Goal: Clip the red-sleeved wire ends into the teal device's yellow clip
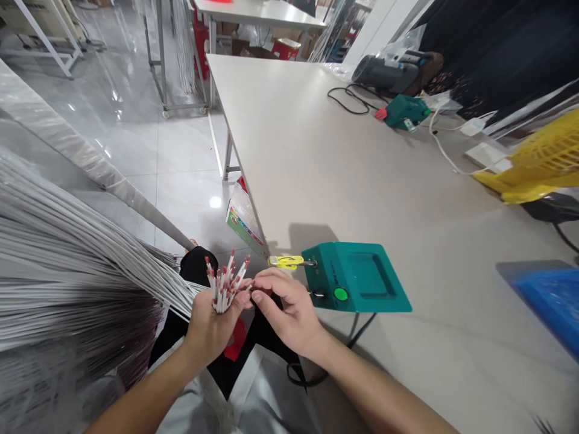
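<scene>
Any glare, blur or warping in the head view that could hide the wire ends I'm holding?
Head view: wire ends in the left hand are sharp; right hand also crisp. Glare sits on the floor tiles, soft shadow behind the green machine; table edges bow from wide-angle distortion.

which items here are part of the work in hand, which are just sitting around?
In use: left hand, wire bundle, right hand, near green box.
Lying about: far green box, yellow basket, blue tray, black cable.
</scene>
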Tool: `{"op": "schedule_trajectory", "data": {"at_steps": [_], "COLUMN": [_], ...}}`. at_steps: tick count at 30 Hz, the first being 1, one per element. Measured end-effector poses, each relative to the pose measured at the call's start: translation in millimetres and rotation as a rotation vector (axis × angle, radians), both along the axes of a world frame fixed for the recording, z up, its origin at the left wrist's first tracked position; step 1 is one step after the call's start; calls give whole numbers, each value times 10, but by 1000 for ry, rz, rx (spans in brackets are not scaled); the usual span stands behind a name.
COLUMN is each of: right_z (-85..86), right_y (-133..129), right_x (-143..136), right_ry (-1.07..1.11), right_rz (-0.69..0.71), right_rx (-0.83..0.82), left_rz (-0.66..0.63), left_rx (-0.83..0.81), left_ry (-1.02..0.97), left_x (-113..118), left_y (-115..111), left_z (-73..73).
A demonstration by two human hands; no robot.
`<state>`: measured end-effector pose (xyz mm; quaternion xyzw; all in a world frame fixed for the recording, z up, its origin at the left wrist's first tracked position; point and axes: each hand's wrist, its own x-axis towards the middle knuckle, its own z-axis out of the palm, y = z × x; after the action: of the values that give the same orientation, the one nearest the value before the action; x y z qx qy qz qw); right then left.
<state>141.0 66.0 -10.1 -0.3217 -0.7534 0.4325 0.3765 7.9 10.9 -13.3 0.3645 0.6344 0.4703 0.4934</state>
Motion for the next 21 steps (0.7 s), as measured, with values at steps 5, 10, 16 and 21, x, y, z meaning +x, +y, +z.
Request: {"op": "schedule_trajectory", "data": {"at_steps": [5,10,16,21], "right_z": [27,134,135,61], "right_y": [64,133,123,114], "right_x": [48,134,166,163], "right_ry": [-35,-171,-448,-446], "right_rz": [25,204,181,131], "right_rx": [-89,134,878,1077], "left_rz": [-161,-237,-211,-12], "left_rx": [-49,-140,-164,-120], "left_ry": [0,-77,-160,-244], "left_x": [-66,-134,-143,-87], "left_y": [-26,-53,-20,-11], "left_z": [32,31,-96,-135]}}
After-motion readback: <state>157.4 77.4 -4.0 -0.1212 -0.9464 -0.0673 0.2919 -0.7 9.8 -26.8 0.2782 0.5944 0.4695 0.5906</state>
